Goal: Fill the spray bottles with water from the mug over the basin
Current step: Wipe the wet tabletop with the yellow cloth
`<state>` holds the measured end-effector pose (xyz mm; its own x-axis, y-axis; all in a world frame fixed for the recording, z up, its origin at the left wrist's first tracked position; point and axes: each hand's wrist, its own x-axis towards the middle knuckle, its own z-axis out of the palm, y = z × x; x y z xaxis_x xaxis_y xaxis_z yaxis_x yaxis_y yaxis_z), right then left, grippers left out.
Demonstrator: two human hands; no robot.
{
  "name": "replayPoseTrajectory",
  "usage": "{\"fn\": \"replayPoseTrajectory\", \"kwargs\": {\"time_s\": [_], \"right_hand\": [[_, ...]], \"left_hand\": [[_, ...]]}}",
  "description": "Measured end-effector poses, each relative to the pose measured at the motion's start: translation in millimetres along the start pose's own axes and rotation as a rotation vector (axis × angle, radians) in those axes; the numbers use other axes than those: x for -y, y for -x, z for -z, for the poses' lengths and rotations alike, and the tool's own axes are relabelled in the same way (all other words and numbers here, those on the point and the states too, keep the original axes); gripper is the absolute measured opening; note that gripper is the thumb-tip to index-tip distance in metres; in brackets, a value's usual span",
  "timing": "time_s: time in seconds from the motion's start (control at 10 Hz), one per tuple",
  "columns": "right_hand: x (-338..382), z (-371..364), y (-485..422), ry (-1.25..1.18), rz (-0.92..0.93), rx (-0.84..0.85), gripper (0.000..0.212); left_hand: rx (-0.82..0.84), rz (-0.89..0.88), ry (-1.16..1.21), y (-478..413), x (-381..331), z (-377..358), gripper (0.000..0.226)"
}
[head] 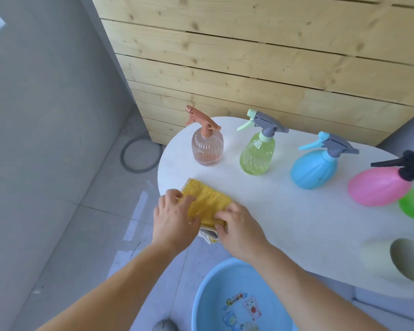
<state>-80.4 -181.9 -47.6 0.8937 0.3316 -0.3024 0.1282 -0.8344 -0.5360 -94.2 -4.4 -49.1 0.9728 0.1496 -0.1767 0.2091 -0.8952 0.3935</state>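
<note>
1. The basin (225,295) sat on the floor under the bench (285,211) edge, with nothing held over it.
2. The left hand (172,218) and right hand (239,228) each had a grip clamped on a yellow cloth (208,201) at the bench edge.
3. The mug (380,259) sat untouched to the right. I couldn't tell whether it held water.
4. The bottles (313,170) lined the back, with spray heads on wherever the tops showed. I'd say no filling was underway.
</note>
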Motion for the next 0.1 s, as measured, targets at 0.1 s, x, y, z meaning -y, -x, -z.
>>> {"fn": "replayPoseTrajectory", "kwargs": {"time_s": [0.1], "right_hand": [[-2.3,12.4,5.5,-0.097,-0.023,0.041,0.026]], "left_hand": [[0.165,0.001,-0.077,-6.1,-8.5,7.7,0.042]]}}
